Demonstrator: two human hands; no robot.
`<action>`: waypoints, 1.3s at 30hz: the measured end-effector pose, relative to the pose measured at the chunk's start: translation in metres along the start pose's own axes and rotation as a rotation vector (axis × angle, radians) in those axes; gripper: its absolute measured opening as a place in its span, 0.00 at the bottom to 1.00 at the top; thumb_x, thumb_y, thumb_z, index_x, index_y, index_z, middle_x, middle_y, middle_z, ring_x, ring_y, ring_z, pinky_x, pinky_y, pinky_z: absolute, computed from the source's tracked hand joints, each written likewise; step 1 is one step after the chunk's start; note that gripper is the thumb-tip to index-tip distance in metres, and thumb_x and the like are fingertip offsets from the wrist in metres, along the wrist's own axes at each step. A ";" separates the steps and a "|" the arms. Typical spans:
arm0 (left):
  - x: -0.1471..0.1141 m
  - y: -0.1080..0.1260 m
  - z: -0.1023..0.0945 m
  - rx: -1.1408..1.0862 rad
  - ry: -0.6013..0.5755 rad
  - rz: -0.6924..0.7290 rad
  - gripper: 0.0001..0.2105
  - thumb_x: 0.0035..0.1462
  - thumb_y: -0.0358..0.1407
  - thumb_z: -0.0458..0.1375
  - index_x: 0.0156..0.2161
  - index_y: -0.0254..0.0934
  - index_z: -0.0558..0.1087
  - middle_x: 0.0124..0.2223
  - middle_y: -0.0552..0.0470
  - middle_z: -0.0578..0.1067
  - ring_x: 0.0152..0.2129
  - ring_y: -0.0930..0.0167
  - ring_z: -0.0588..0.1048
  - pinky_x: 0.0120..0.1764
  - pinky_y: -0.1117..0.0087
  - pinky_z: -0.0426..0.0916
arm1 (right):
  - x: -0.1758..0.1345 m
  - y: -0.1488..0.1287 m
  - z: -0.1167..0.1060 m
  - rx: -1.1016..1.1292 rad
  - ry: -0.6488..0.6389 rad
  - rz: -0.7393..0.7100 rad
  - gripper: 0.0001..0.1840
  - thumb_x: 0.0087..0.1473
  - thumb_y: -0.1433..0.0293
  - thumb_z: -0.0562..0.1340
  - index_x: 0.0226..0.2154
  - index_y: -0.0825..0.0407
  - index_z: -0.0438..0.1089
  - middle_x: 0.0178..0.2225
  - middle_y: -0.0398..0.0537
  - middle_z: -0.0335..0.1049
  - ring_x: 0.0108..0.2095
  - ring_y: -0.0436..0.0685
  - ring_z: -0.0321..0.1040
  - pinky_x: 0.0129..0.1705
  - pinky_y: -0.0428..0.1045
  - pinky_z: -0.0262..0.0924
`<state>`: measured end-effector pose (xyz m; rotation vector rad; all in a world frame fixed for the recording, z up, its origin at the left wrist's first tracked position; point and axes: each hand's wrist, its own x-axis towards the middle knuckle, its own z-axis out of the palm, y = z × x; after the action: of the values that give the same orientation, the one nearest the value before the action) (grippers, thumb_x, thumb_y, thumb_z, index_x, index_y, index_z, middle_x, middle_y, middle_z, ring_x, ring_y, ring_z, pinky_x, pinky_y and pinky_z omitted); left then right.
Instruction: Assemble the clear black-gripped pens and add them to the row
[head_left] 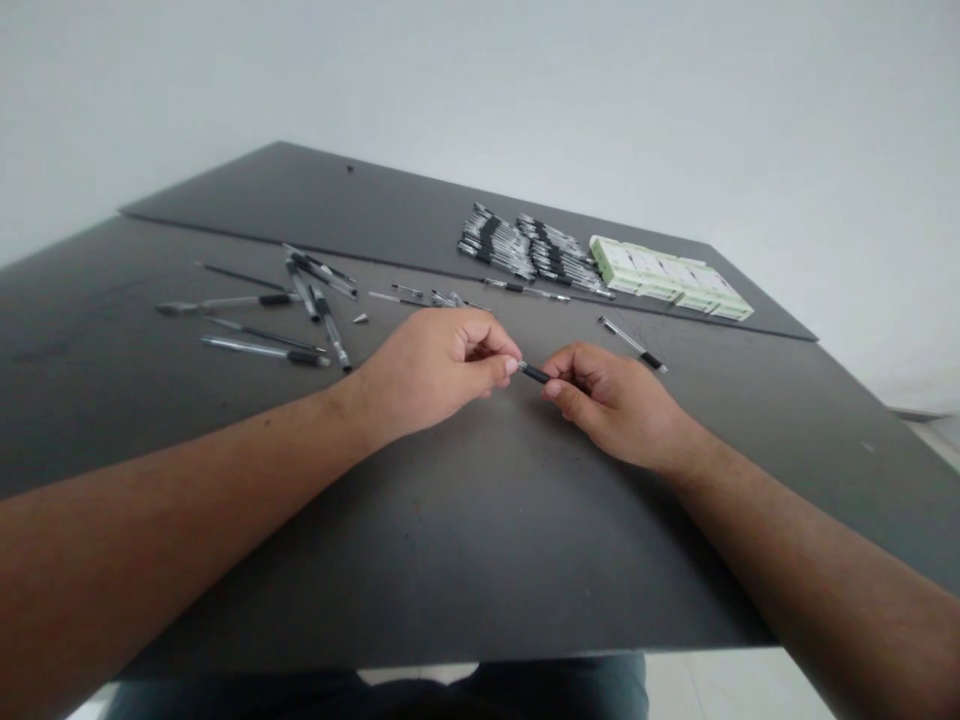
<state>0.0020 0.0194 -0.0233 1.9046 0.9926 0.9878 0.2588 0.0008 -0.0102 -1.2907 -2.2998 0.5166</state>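
Between my two hands, above the middle of the dark table [465,560], is a pen [534,373] with a black grip. My left hand [442,360] pinches its tip end between thumb and forefinger. Around the black grip and barrel, the fingers of my right hand [607,400] are closed, hiding the rest of the pen. Just beyond my left hand lies a small heap of clear pen parts [448,299], partly covered by the hand. A clear pen with a black grip [634,344] rests past my right hand.
Loose pens and refills [262,345] are scattered at the left, beside a small pale cone-shaped tip [361,319]. Farther back, stacked pens [499,240] lie in rows next to green-and-white boxes [667,275]. A tiny black piece [349,169] sits near the far edge.
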 end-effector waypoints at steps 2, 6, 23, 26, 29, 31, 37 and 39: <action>0.000 -0.002 0.001 -0.016 -0.006 -0.007 0.03 0.62 0.36 0.67 0.37 0.41 0.83 0.31 0.54 0.85 0.28 0.69 0.83 0.32 0.70 0.74 | 0.000 0.000 0.000 -0.001 -0.010 0.005 0.07 0.65 0.63 0.63 0.40 0.48 0.76 0.30 0.44 0.77 0.29 0.55 0.69 0.34 0.51 0.60; 0.000 -0.002 0.003 -0.007 0.014 0.004 0.02 0.61 0.34 0.67 0.39 0.40 0.82 0.33 0.53 0.85 0.30 0.69 0.83 0.34 0.69 0.74 | 0.000 0.002 -0.001 0.015 -0.028 0.012 0.07 0.65 0.62 0.63 0.40 0.48 0.75 0.28 0.43 0.75 0.28 0.55 0.68 0.34 0.51 0.59; 0.025 -0.003 -0.086 1.196 -0.131 -0.128 0.14 0.66 0.35 0.55 0.46 0.38 0.84 0.41 0.45 0.86 0.39 0.59 0.83 0.41 0.62 0.71 | 0.000 0.017 0.000 0.031 -0.020 0.100 0.10 0.65 0.58 0.64 0.41 0.47 0.74 0.30 0.44 0.78 0.31 0.57 0.72 0.35 0.51 0.60; 0.026 -0.006 -0.103 1.375 -0.271 -0.265 0.17 0.65 0.32 0.54 0.49 0.37 0.85 0.46 0.41 0.87 0.41 0.57 0.83 0.41 0.60 0.71 | -0.001 0.018 0.000 0.024 -0.020 0.095 0.11 0.66 0.58 0.63 0.42 0.48 0.74 0.30 0.45 0.78 0.32 0.57 0.73 0.36 0.51 0.61; 0.026 -0.008 -0.116 1.420 -0.242 -0.279 0.18 0.63 0.33 0.56 0.51 0.39 0.85 0.48 0.42 0.87 0.41 0.59 0.82 0.40 0.61 0.71 | -0.001 0.019 0.001 0.034 -0.023 0.096 0.11 0.66 0.58 0.63 0.42 0.48 0.74 0.31 0.46 0.78 0.33 0.58 0.73 0.36 0.52 0.62; 0.027 -0.012 -0.121 1.417 -0.249 -0.316 0.14 0.60 0.36 0.59 0.45 0.40 0.86 0.43 0.43 0.88 0.38 0.59 0.82 0.39 0.62 0.70 | -0.001 0.020 0.002 0.039 -0.020 0.094 0.11 0.66 0.58 0.63 0.42 0.48 0.74 0.31 0.46 0.78 0.33 0.58 0.74 0.36 0.52 0.62; 0.028 -0.024 -0.117 1.433 -0.299 -0.336 0.15 0.65 0.39 0.58 0.46 0.37 0.86 0.43 0.42 0.86 0.37 0.61 0.79 0.38 0.61 0.67 | 0.000 0.023 0.001 0.039 -0.020 0.088 0.11 0.66 0.58 0.64 0.42 0.47 0.74 0.31 0.45 0.79 0.33 0.58 0.74 0.37 0.52 0.62; 0.028 -0.027 -0.114 1.445 -0.330 -0.360 0.14 0.67 0.39 0.57 0.43 0.37 0.85 0.42 0.44 0.85 0.36 0.63 0.77 0.36 0.62 0.65 | 0.000 0.023 0.001 0.041 -0.021 0.091 0.11 0.66 0.58 0.64 0.43 0.47 0.74 0.31 0.45 0.79 0.33 0.58 0.74 0.37 0.52 0.62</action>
<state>-0.0940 0.0855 0.0088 2.6116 2.0012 -0.4951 0.2741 0.0116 -0.0229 -1.3808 -2.2439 0.6077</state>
